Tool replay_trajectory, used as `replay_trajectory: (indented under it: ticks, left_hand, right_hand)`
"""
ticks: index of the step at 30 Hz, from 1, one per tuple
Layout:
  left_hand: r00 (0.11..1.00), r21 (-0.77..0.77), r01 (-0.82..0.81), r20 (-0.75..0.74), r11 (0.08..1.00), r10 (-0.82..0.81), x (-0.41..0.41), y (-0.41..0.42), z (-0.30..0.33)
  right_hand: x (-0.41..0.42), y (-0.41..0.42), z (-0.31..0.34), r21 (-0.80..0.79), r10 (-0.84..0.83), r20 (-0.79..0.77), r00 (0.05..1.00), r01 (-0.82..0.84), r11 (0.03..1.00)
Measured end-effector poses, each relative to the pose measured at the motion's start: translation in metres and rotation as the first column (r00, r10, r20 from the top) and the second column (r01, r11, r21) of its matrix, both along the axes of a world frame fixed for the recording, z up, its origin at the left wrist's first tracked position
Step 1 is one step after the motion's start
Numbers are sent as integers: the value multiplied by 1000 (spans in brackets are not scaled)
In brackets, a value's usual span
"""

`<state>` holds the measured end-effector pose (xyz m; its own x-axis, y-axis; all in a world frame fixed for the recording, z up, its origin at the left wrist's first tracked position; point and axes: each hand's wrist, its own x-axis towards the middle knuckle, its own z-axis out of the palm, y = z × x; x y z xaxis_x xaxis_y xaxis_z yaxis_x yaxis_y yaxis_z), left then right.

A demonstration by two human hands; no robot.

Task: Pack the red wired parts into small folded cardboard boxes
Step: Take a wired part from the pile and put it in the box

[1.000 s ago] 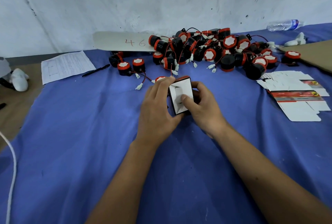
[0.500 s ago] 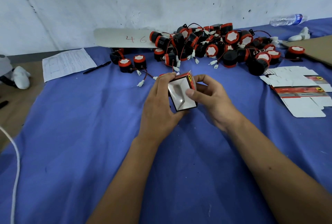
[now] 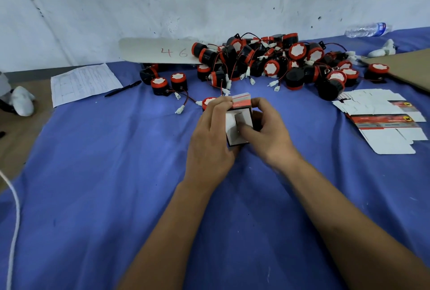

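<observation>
Behind both hands' box (image 3: 237, 130), wired parts (image 3: 267, 61) crowd flat cartons (image 3: 384, 117).

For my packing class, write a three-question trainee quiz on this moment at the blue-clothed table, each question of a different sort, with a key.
1. True or false: both hands grip the small white folded cardboard box.
2. Which lies right of the hands? A) flat unfolded box blanks B) black pen C) printed paper sheet
3. Fill in: the pile of red-and-black wired parts lies ___ the box, toward the wall.

Key: 1 true, left hand and right hand both hold it; 2 A; 3 beyond.
</observation>
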<state>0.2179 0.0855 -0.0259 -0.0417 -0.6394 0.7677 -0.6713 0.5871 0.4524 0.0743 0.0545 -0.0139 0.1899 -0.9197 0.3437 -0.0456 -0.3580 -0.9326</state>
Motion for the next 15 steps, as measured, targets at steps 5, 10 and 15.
replay_trajectory:
  ticks: [5,10,15]
  left_hand:
    - [999,113,12,-43,994,-7,11,-1,0]
    - [999,161,32,-38,986,-26,14,-4,-5]
    - [909,442,336,-383,832,-163,31,-3,-2]
  right_hand:
    - [-19,-4,5,89,227,48,973,-230,969]
    - [-12,-1,7,37,239,-23,971,-238,971]
    - [5,4,10,-449,-264,-728,632,-148,881]
